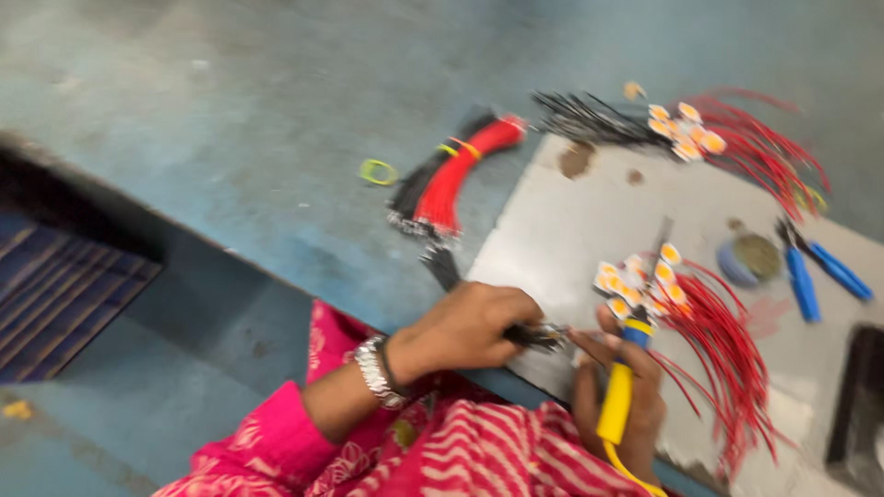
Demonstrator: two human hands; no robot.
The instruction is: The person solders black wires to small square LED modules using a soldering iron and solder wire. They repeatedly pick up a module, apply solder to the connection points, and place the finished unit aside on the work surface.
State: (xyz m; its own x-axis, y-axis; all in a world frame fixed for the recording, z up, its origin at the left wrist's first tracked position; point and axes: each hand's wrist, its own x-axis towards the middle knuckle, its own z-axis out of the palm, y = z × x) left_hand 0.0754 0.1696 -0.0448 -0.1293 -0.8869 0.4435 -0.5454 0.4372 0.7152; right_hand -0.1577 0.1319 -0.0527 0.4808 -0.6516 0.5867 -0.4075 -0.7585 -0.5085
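Hands meet at the near edge of a pale grey sheet (589, 212) that lies on the blue-grey worktop (230, 138). The left hand (474, 327), with a metal bracelet (376, 370) at the wrist and a pink patterned sleeve behind it, has its grip closed narrowly on a small dark wire end (539, 337), pinched between the fingertips right at the sheet's near edge. The right hand (622, 387) is wrapped around the yellow handle of a soldering iron (619, 391), whose blue collar and metal tip point away toward the far side, into a cluster of small orange and white parts (640, 281). Red wires (727, 350) fan out from that cluster to the right and near side, spreading over the sheet.

Farther off, at the far right of the sheet, a second pile of the same orange and white parts with red leads (737, 138) sits beside a spray of black wires (585, 115). Left of the sheet, on the bare worktop, lies a banded bundle of red and black wires (451, 179), and a little yellow-green ring (378, 171) lies just left of it. To the right on the sheet are a small round tin (750, 258) and blue-handled cutters (815, 271). The picture is motion-blurred, so fine detail at the fingertips cannot be made out.
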